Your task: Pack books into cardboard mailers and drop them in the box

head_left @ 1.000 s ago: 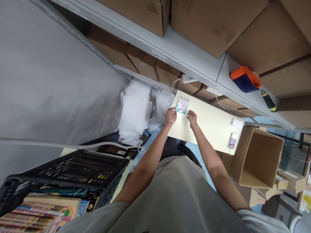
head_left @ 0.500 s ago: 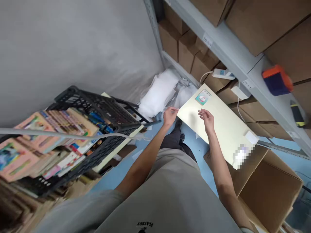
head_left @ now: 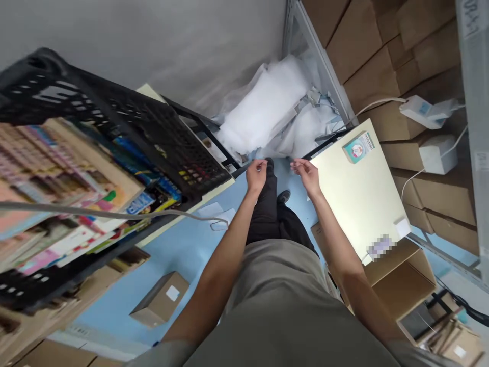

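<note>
Both hands are raised over the floor in front of my body. The fingertips of my left hand (head_left: 256, 176) are pinched together; what they hold is too small to make out. My right hand (head_left: 307, 176) is a short way to the right, beside the edge of a pale yellow tabletop (head_left: 351, 193), its fingers bent and drawn together. Whatever is between them cannot be made out. A small green-and-white box (head_left: 358, 148) lies at the tabletop's far end. White wrapping material (head_left: 265, 104) is heaped beyond both hands.
On the left, a black crate (head_left: 153, 137) holds books (head_left: 34, 168), with a grey cable (head_left: 95, 211) crossing in front. Shelves of cardboard boxes (head_left: 420, 66) stand at right. An open carton (head_left: 401, 280) is near the tabletop; a closed carton (head_left: 160, 299) lies on the blue floor.
The view has shifted, bringing the crate closer and the heap more fully into sight. My right hand has moved off from over the tabletop to its left edge, and its fingers have drawn together.
</note>
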Motion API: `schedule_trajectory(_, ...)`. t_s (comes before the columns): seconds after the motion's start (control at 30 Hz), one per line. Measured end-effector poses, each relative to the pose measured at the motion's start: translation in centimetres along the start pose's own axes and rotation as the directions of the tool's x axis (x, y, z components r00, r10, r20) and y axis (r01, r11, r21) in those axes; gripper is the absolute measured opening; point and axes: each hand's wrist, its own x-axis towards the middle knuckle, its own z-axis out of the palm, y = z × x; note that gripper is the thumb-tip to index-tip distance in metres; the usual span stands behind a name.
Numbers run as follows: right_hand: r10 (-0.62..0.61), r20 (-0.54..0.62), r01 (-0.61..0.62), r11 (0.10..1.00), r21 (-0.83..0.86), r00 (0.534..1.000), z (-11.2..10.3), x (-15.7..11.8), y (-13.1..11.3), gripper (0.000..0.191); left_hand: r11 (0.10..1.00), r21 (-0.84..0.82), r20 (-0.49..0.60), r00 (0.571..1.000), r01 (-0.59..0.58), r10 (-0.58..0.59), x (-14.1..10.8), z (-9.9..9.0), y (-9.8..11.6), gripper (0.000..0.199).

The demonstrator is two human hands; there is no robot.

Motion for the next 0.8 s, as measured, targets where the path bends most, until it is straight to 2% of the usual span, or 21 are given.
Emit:
schedule_trajectory(0.13,0.139,-0.037,-0.142,0.984,-0.107,0.99,3.0,6.8,1.7,0.039,0.999,-0.016,0.047,0.998,0.052,-0.051,4.1,0.2,-1.9,0.011)
schedule_trajectory(0.23,0.256,-0.074,-0.267,0.926,-0.266,0.964,4.2,11.9,3.6,0.036,0.993,-0.016,0.057,0.992,0.116,-0.115,7.1,1.5,-3.2,0.015)
schedule_trajectory(0.33,0.383,-0.119,-0.384,0.751,-0.537,0.916,4.7,16.0,6.0,0.035,0.977,0.021,0.081,0.974,0.211,-0.212,9.7,3.5,-4.8,0.015)
schedule_trajectory(0.4,0.454,-0.151,-0.435,0.623,-0.65,0.878,5.0,17.9,7.8,0.031,0.953,0.088,0.112,0.948,0.289,-0.298,11.2,5.0,-5.9,0.016)
schedule_trajectory(0.47,0.503,-0.161,-0.462,0.559,-0.688,0.849,5.3,19.5,9.6,0.026,0.928,0.152,0.144,0.922,0.339,-0.36,12.6,6.4,-7.0,0.016)
schedule_trajectory(0.57,0.54,-0.147,-0.468,0.526,-0.71,0.829,6.4,21.9,12.6,0.023,0.911,0.163,0.153,0.903,0.378,-0.402,14.3,8.0,-9.0,0.016)
schedule_trajectory(0.7,0.574,-0.128,-0.471,0.502,-0.726,0.809,8.0,25.6,17.1,0.033,0.891,0.102,0.123,0.883,0.443,-0.453,15.4,9.7,-12.2,0.02)
schedule_trajectory(0.8,0.6,-0.121,-0.483,0.491,-0.725,0.791,8.6,28.5,20.8,0.041,0.882,0.048,0.143,0.87,0.469,-0.471,15.8,11.4,-14.9,0.024)
